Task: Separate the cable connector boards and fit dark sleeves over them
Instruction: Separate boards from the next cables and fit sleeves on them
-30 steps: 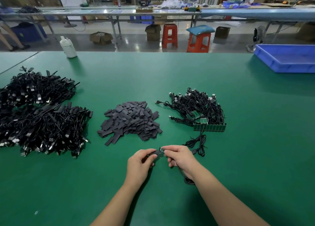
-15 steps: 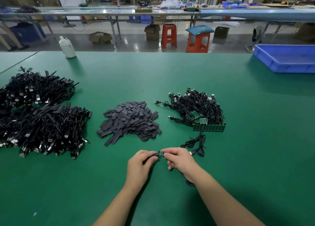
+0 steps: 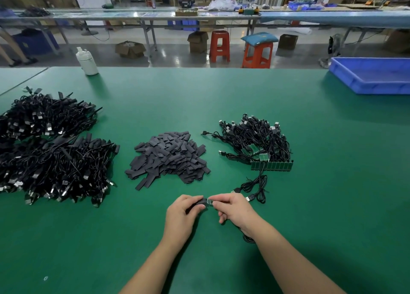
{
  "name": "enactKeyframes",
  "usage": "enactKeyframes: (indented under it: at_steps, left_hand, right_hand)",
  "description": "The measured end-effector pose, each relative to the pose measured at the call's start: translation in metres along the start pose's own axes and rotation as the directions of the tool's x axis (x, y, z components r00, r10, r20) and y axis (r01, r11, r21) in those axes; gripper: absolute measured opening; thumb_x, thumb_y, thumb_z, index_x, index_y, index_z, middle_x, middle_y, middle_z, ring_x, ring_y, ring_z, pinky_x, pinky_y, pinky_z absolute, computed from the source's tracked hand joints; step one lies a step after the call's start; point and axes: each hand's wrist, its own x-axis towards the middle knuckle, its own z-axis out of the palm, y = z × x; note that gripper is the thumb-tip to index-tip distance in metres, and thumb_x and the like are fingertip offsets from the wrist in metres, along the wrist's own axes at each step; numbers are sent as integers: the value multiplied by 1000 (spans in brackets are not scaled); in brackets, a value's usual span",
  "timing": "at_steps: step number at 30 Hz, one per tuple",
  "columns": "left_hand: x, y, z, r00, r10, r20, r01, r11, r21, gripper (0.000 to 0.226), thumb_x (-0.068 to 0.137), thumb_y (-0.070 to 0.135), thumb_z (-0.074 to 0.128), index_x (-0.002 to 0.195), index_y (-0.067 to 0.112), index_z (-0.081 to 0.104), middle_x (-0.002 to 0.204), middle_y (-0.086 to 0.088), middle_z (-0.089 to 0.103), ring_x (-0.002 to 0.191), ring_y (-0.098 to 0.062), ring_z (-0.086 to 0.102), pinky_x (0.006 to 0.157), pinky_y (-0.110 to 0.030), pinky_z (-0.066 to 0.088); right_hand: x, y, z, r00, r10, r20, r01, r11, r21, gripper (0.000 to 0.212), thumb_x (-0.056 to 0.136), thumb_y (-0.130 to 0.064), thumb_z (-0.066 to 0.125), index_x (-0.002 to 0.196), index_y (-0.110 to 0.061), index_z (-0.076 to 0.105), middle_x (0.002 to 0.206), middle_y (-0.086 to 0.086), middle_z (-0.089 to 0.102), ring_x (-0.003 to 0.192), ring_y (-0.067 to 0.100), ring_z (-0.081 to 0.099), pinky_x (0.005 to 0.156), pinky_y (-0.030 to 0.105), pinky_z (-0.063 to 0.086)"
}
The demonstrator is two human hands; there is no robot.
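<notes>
Low at centre of the green surface (image 3: 310, 120), both hands meet fingertip to fingertip. Left hand (image 3: 180, 214) grip: thumb and fingers curled, pinching a dark sleeve (image 3: 200, 201), matte and flattened; most of it is hidden under the fingers. Right hand (image 3: 235, 209) grip: thumb and forefinger pinching a small green connector board (image 3: 209, 202), only a short stretch of it showing between the two hands. How far the board sits inside the sleeve is hard to make out. A thin black cable (image 3: 247, 238) loops out from under the right wrist, its run beneath the hand hidden.

Just beyond the right hand lies a loose coil of cable (image 3: 257, 186) with plug ends. Behind it, a strip of joined green boards (image 3: 271, 165), rectangular, side by side, fronts a tangled bundle of black cables (image 3: 255, 138). Left of that, a heap of dark sleeves (image 3: 168, 158): flat, short, grey-black strips, overlapping. Far left, two large piles of black cables (image 3: 55, 160), glossy, with metal plug tips, cut off by the frame edge. A blue tray (image 3: 372, 80) sits at the far right, partly cut off; a white bottle (image 3: 87, 60) stands at the far left edge.
</notes>
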Motion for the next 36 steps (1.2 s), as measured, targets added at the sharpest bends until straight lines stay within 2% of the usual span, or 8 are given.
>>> enactKeyframes:
  at_steps: [6,9,15,21,24,27,32,36]
  left_hand:
    - [2,0,-6,996,29,90,-31,999,12,21,82,13,77,102,20,78,91,16,67,87,4,61,82,-11,44]
    - [9,-2,-12,983,80,163,-91,994,63,21,83,15,77,103,21,77,90,18,66,88,5,59,78,-5,40]
    - [15,-6,-19,961,109,254,-149,978,143,25,84,24,76,109,24,75,90,23,65,85,10,58,78,-1,37]
    - [18,-2,-21,950,158,271,-227,942,247,24,87,25,72,111,23,74,99,9,72,91,-7,63,85,-21,48]
    - [21,1,-22,950,162,269,-233,937,259,22,87,21,71,110,21,74,99,7,72,92,-9,64,86,-23,48]
    - [23,4,-24,926,169,339,-268,924,272,19,89,18,69,107,21,74,95,7,70,90,-11,63,84,-26,48]
    - [27,6,-25,940,87,329,-184,943,277,17,85,22,73,101,26,76,93,12,72,90,-6,63,86,-24,49]
    - [27,8,-25,935,69,348,-173,946,275,18,86,21,73,102,25,76,95,10,72,91,-7,64,87,-25,49]
  right_hand:
    - [-4,-1,1,1000,-13,14,13,999,-47,21,96,-9,61,111,-17,73,65,3,60,51,14,61,61,25,54]
    - [-4,-1,1,1000,-20,22,21,999,-47,19,97,-9,60,109,-17,72,66,3,59,51,13,61,61,24,53]
    - [-2,2,1,999,-21,28,22,999,-36,17,95,-10,63,108,-18,72,65,3,61,53,15,63,62,27,56]
    - [3,8,2,998,-25,52,26,999,-19,20,92,-10,67,98,-28,72,60,-2,62,53,16,63,62,30,59]
    - [5,9,2,998,-23,57,24,1000,-20,20,91,-10,69,97,-29,72,64,0,62,54,16,63,62,31,59]
    - [7,11,3,998,-20,61,21,999,-32,20,91,-9,69,98,-27,73,69,4,62,57,17,63,63,32,59]
    - [8,11,2,997,-19,69,23,998,-56,18,92,-11,69,102,-25,73,63,0,61,53,17,63,62,31,58]
    - [7,11,1,997,-15,74,21,997,-72,18,92,-12,68,103,-26,72,63,-1,61,55,17,64,65,31,59]
